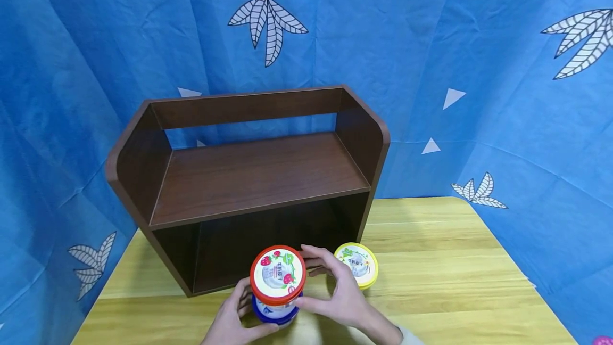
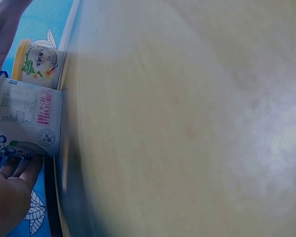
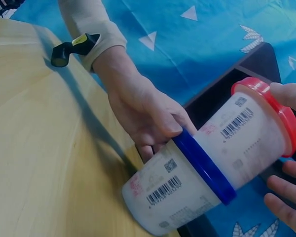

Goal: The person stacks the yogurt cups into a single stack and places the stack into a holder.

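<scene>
Two white plastic tubs are stacked at the table's front. On top is the red-lidded tub (image 1: 278,274), strawberries printed on its lid; below it stands the blue-lidded tub (image 3: 163,192). My left hand (image 1: 234,318) grips the blue-lidded tub near its lid, thumb on one side and fingers on the other. The right hand (image 1: 337,292) holds the red-lidded tub by its lid, thumb in front and fingers behind. Just right of that hand sits a yellow-lidded tub (image 1: 356,265), also visible behind the stack in the left wrist view.
A dark brown two-level shelf (image 1: 263,174) stands directly behind the tubs, its lower compartment facing me. Light wood table (image 1: 455,281) extends to the right. A blue patterned curtain (image 1: 407,41) hangs around the back and sides.
</scene>
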The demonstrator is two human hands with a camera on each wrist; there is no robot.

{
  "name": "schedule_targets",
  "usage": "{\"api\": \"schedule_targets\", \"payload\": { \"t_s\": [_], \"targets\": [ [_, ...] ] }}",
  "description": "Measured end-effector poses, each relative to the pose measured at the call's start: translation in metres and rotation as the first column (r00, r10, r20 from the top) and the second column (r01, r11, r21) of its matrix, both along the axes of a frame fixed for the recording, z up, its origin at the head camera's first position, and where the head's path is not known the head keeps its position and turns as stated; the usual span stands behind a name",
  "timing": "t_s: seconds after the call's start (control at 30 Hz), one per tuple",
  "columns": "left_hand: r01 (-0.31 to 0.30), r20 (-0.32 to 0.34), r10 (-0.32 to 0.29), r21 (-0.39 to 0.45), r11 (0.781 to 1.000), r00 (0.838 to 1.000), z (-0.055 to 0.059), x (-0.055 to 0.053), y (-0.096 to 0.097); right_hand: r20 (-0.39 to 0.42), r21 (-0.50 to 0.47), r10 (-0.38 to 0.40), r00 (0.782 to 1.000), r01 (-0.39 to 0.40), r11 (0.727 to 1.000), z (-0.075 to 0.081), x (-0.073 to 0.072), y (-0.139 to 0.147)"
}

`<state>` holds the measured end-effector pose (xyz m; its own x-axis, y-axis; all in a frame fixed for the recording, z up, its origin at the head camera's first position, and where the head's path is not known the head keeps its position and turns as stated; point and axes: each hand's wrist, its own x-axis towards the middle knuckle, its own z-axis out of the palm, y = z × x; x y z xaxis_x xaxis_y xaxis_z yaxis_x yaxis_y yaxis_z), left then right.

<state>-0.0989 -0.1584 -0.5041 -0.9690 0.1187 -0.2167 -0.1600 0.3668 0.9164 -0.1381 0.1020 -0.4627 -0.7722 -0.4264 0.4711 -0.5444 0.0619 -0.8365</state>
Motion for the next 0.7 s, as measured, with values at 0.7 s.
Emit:
{"api": "schedule_targets", "payload": {
  "t_s": [0.7],
  "targets": [
    [-0.013,0.021,0.014,-0.037,0.999,1.000,0.002,-0.001,-0.001,-0.063,0.057,-0.110,0.992,0.113,0.992,0.003,0.004,0.052]
  ]
}}
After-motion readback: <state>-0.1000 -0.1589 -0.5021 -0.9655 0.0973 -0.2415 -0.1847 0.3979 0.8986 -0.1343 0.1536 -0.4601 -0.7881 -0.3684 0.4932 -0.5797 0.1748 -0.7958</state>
